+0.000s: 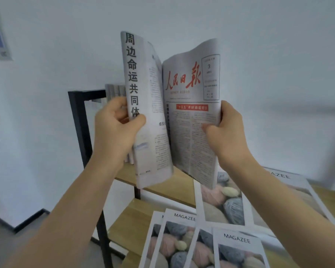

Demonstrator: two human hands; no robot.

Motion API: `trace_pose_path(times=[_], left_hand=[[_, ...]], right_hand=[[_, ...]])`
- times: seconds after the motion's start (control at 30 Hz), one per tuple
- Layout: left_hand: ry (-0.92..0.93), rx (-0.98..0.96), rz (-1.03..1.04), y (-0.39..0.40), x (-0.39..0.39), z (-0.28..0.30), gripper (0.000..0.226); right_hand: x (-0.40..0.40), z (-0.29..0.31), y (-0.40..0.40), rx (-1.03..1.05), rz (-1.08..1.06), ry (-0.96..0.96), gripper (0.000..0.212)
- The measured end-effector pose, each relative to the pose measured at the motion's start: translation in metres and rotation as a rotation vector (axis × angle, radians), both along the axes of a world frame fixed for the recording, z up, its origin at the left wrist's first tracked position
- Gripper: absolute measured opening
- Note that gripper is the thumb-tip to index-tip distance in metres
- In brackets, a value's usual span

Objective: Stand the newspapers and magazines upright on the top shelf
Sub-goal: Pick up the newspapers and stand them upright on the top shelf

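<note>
Newspaper [174,113] upright above top shelf [174,182]; left hand [116,128] fingers clamp left edge, right hand [226,132] pinches right edge. Shelf bare beneath; magazines [230,202] flat rightward.

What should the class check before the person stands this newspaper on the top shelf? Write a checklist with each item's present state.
1. Left hand grips the newspaper: ok.
2. Right hand grips its other edge: ok.
3. Newspaper closed flat for shelving: not ok, it hangs half open.
4. Newspaper held upright: ok.
5. Free space on the top shelf beside the standing papers: cannot tell, the newspaper hides it.
6. Magazines shelved upright: not ok, they lie flat.
</note>
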State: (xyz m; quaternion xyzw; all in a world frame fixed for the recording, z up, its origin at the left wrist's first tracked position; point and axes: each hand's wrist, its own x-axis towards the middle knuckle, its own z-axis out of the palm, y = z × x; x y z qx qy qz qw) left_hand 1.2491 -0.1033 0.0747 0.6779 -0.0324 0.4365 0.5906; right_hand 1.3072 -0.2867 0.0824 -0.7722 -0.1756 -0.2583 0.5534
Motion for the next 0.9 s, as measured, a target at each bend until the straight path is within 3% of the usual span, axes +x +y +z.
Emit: trace_pose_path(times=[0.2,0.53,0.67,0.77,0.9], left_hand=[[-0.020,0.105,0.117,0.018,0.065,-0.031,0.028],[-0.063,0.168,0.294,0.056,0.141,-0.107,0.026],[-0.116,0.336,0.421,0.069,0.149,-0.116,0.012],[-0.119,0.485,0.622,0.082,0.157,-0.115,0.018],[-0.212,0.546,0.715,0.090,0.174,-0.118,0.017]], right_hand=[[0.037,-0.016,0.013,-0.017,-0.139,-0.050,0.039],[0.093,-0.057,0.053,-0.058,-0.197,0.017,0.049],[0.103,-0.062,0.068,-0.077,-0.167,0.002,0.046],[0.110,-0.063,0.077,-0.067,-0.151,0.004,0.045],[0.116,-0.065,0.088,-0.043,-0.137,0.023,0.046]])
